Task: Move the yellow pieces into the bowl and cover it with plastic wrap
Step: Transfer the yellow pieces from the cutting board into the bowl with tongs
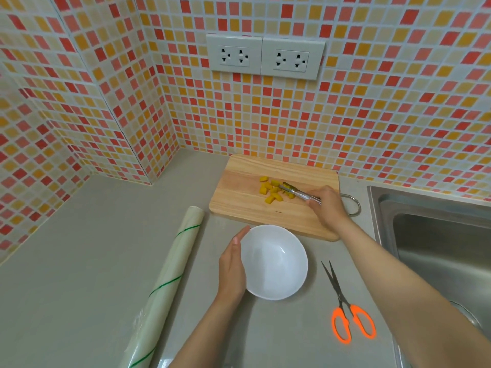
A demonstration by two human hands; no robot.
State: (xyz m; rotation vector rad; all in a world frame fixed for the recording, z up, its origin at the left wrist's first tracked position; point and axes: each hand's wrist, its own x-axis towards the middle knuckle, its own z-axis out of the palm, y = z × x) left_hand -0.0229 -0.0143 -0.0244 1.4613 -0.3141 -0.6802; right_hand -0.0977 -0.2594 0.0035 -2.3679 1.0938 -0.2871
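Yellow pieces (273,191), a loose cluster on the wooden cutting board (239,197), just beyond the white bowl (275,262) and slightly right of its middle. None in the bowl as yet; bowl bare inside, standing on the grey counter (106,248), its far rim just short of the board's near edge.

Head view, taken from the bowl outward. Left hand (232,264) against the bowl's left wall, fingers straight and relaxed, cupped to the rim, thumb up beside it. Right hand (328,205) beyond and right of the bowl, over the board, fingers curled round metal tongs (299,193); tong tips down among the pieces at the cluster's right side, whether pinching one cannot be told. Right forearm crossing the counter right of the bowl, above the scissors (348,306).

Plastic wrap roll (170,285), pale with green stripes, lying left of the bowl and well apart, running from near the board's left corner toward the near edge of the counter. Scissors with orange handles right of the bowl, blades slightly parted and pointing away. Steel sink (438,248) further right. Metal ring (354,204) at the board's right end. Mosaic tile wall behind the board, with two double sockets (265,57).
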